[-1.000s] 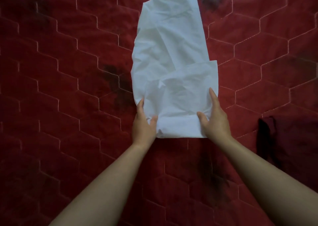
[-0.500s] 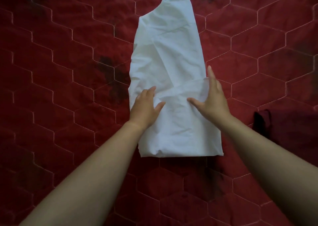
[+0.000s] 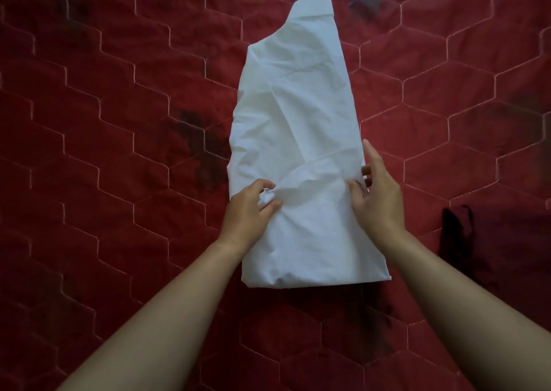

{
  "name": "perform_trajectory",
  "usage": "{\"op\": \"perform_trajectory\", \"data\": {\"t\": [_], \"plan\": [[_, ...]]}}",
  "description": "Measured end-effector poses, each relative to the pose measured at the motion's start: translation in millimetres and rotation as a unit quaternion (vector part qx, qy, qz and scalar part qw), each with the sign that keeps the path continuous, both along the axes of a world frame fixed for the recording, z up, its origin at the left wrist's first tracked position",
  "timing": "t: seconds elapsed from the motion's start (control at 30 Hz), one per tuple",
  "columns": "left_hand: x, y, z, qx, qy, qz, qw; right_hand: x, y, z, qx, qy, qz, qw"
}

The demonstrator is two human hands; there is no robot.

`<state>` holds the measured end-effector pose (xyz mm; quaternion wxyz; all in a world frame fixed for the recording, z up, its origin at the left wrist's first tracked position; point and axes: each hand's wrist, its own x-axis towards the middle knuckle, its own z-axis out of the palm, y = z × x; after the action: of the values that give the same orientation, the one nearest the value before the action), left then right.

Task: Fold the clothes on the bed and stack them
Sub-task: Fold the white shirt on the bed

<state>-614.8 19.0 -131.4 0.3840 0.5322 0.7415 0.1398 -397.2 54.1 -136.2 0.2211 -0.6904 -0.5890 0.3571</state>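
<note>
- Beneath both hands: red quilt (image 3: 119,152).
- Between the hands and stretching beyond them: white shirt (image 3: 298,116), folded narrow; likely light, soft, limp; best gripped at the turned-up hem's two corners.
- Pinching bunched cloth: left hand (image 3: 247,208).
- Pinching the shirt's edge, thumb on top: right hand (image 3: 375,194).
- No readable label or writing.

Dim, soft, even light with no hard shadows. The white shirt (image 3: 298,116) at centre is the brightest area, without glare; the red bedspread (image 3: 119,128) darkens toward the left corners. Quilt lines bow near the frame edges from the wide lens. Detail is slightly soft throughout.
</note>
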Motion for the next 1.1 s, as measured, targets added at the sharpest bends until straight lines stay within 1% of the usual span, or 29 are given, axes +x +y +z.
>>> {"op": "perform_trajectory", "data": {"t": [0.1, 0.17, 0.27, 0.37, 0.43, 0.53, 0.6, 0.67, 0.73, 0.8, 0.93, 1.03, 1.1], "plan": [[-8.7, 47.9, 20.4, 0.035, 0.001, 0.001, 0.999, -1.6, 47.0, 16.0, 0.028, 0.033, -0.030, 0.999], [-15.7, 98.7, 36.8, 0.071, 0.023, -0.014, 0.997, -6.4, 95.1, 28.9, 0.068, 0.040, -0.036, 0.996], [-24.6, 178.8, 60.2, 0.135, 0.071, -0.020, 0.988, -17.5, 173.2, 45.9, 0.109, 0.047, -0.051, 0.992], [-23.1, 215.8, 69.5, 0.174, 0.154, 0.005, 0.973, -26.1, 205.5, 47.5, 0.121, 0.003, -0.029, 0.992], [-16.2, 204.2, 60.8, 0.186, 0.184, -0.018, 0.965, -26.1, 188.5, 37.3, 0.128, -0.009, 0.004, 0.992], [-5.7, 149.5, 28.1, 0.135, 0.174, -0.055, 0.974, -19.2, 126.5, 8.9, 0.057, -0.034, 0.059, 0.996], [-3.0, 104.5, 6.5, 0.090, 0.180, -0.029, 0.979, -13.7, 81.8, -7.9, 0.009, -0.048, 0.055, 0.997], [-2.5, 66.7, -7.7, 0.068, 0.180, 0.028, 0.981, -12.4, 48.0, -19.0, -0.032, -0.051, 0.023, 0.998], [-3.3, 43.6, -15.2, 0.045, 0.117, 0.092, 0.988, -14.4, 27.9, -26.3, -0.061, -0.047, 0.008, 0.997], [-3.7, 32.0, -19.9, 0.027, 0.048, 0.117, 0.992, -14.5, 16.1, -29.9, -0.070, -0.030, 0.004, 0.997], [0.2, 8.4, -16.8, 0.033, 0.024, 0.093, 0.995, -5.3, -12.9, -28.5, -0.073, -0.021, 0.001, 0.997], [7.5, -29.4, -13.2, -0.008, 0.011, 0.086, 0.996, 7.4, -51.3, -21.6, -0.113, -0.038, -0.001, 0.993], [12.6, -58.4, -9.1, -0.046, 0.002, 0.082, 0.996, 17.3, -79.1, -14.9, -0.149, -0.051, 0.018, 0.987]]}}
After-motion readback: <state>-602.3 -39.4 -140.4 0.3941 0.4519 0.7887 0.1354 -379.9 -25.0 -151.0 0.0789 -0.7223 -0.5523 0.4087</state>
